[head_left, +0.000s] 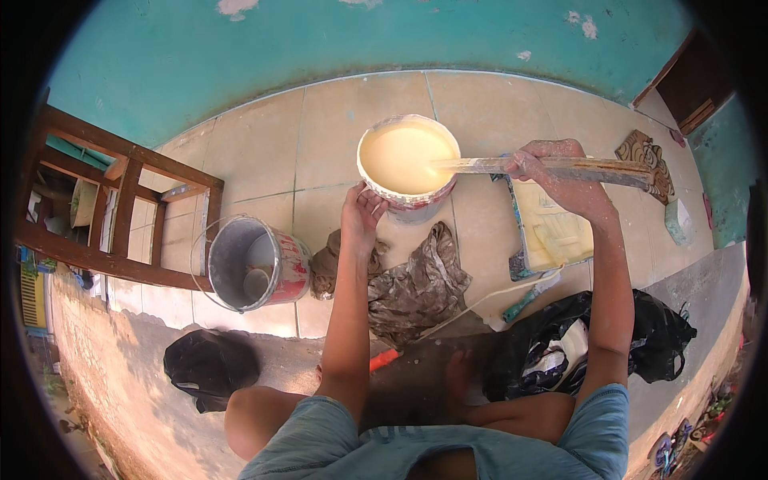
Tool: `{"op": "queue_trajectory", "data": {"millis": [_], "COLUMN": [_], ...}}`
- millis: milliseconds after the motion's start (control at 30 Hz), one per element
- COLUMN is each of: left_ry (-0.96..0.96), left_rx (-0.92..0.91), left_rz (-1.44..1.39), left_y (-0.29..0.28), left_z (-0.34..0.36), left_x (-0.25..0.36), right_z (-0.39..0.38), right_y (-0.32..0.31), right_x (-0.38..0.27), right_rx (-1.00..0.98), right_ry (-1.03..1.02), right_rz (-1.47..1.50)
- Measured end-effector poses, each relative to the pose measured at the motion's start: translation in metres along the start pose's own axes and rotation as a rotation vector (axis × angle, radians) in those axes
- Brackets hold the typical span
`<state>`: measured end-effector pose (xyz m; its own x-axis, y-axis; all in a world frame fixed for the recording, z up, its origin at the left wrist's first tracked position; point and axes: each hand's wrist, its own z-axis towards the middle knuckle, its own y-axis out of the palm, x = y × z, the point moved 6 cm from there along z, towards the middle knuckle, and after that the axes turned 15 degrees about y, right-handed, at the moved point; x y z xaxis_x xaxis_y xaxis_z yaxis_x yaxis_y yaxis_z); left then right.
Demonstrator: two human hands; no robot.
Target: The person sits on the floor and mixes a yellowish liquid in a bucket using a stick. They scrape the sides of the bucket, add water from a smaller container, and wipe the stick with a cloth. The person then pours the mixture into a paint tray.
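A round bucket (412, 214) of pale yellow paint (404, 156) stands upright on the tiles. My left hand (364, 212) holds its near left side, fingers curled against the rim. Closed around a long wooden stick (480, 166), my right hand (560, 178) is to the right of the bucket. The stick's left end dips into the paint, and the rest slants out past my wrist. Close by on the right lies a paint tray (522, 232) smeared with the same yellow. A crumpled, stained cloth (420, 288) is spread in front of the bucket.
A grey-lined bucket (282, 272) with a cup inside stands at left, beside a brown wooden frame (120, 208). Black plastic bags (212, 368) lie near my legs on both sides. A roller with a teal handle (528, 300) rests near the tray. A turquoise wall (336, 40) rises behind.
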<state>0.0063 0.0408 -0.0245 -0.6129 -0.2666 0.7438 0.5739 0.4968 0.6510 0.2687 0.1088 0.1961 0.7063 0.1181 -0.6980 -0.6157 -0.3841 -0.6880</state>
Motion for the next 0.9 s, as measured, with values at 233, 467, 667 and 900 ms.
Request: {"op": "queue_trajectory", "data": {"millis": [233,467,667,900], "left_ry": [-0.011,-0.014,-0.011,-0.007], "left_rx": [-0.028,-0.029,-0.049,-0.047], "left_rz": [-0.048,-0.091,-0.085,-0.102], "left_y": [-0.001,-0.004,-0.006,-0.006], "left_z": [-0.004,-0.004,-0.003,-0.002], "left_x": [0.002,0.001,-0.004,-0.004], "right_z": [-0.029,-0.045,-0.027,-0.022], "right_y": [-0.036,-0.064,-0.023,0.002], "right_x": [-0.031,-0.038,-0.036,-0.026], "right_rx": [-0.036,0.176,0.107,0.017], "right_ry": [-0.159,-0.032,-0.052,-0.068], "right_rz": [0.105,0.184,0.232,0.102]}}
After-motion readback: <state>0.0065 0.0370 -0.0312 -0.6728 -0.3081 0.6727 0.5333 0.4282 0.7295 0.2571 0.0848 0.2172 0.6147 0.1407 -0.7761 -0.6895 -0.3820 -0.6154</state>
